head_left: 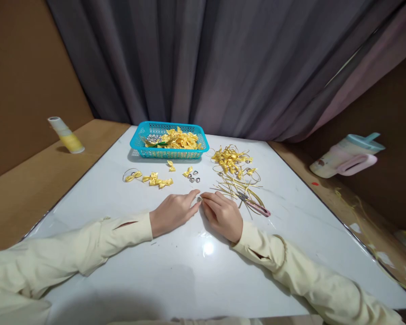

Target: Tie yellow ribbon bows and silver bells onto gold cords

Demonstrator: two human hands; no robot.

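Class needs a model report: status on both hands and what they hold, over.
Left hand and right hand on white table, fingertips pinching one silver bead. Pink-handled cutter and yellow strands beside right hand.

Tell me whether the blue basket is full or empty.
Partly full: the blue basket holds a heap of yellow bows and some silver pieces, reaching about its rim.

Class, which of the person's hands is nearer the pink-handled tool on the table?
Right. The right hand rests just beside the pink-handled tool, on its left; the left hand lies farther left, beyond the right hand.
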